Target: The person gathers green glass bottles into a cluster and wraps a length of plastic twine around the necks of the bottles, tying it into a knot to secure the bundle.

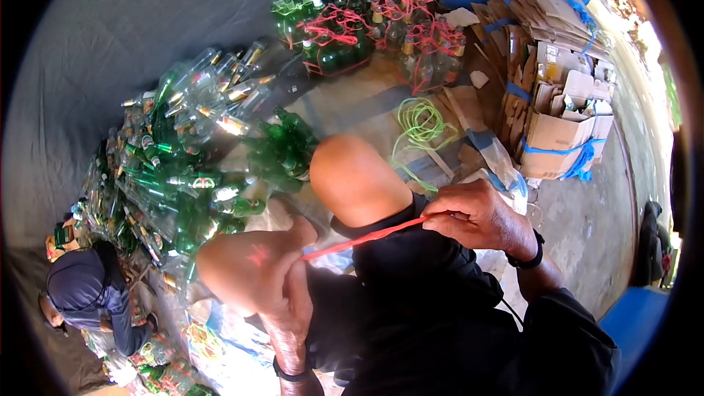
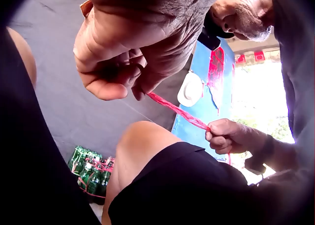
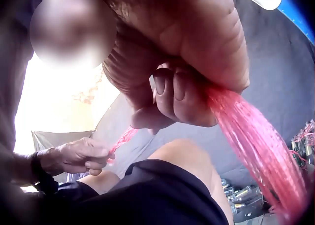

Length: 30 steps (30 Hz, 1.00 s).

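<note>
A red-pink plastic strip (image 1: 359, 240) (image 2: 178, 111) stretches taut between the two hands, above the bare knees. My left hand (image 1: 287, 297) (image 2: 140, 42) pinches one end between thumb and fingers. The other end is gripped by my right hand (image 1: 477, 218) (image 3: 182, 52), its fingers curled in. From that hand, in the right wrist view, a wide crinkled length of the strip (image 3: 261, 151) hangs toward the lower right.
Loose bottles (image 1: 176, 169) lie heaped along the grey sheet, where another person (image 1: 84, 293) bends over. Bundled bottles with red ties (image 1: 337, 40) stand at the back. Green cord (image 1: 424, 123) lies coiled on the floor, near blue-tied cardboard stacks (image 1: 561, 132).
</note>
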Available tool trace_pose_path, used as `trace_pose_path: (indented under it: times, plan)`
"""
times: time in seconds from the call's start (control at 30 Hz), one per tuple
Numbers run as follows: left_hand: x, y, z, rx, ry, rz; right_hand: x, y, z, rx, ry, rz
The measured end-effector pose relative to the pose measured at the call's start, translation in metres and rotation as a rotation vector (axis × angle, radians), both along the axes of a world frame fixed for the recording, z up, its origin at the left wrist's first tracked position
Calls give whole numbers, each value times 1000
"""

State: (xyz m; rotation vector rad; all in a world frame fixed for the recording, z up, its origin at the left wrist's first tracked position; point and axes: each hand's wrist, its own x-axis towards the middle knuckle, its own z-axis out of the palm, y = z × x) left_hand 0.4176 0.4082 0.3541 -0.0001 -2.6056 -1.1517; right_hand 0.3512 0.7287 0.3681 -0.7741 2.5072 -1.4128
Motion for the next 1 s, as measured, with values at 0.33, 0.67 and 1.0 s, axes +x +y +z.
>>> trace_pose_path:
  times: [0.33, 0.67, 1.0]
  plan:
    - [8, 0, -4, 44, -175, 12, 0, -4, -2, -55, 68, -48]
    - [15, -2, -5, -61, -168, -178, 6, -6, -2, -36, 54, -57]
    - [27, 9, -15, -190, -267, -320, 9, -6, -7, -52, 115, -72]
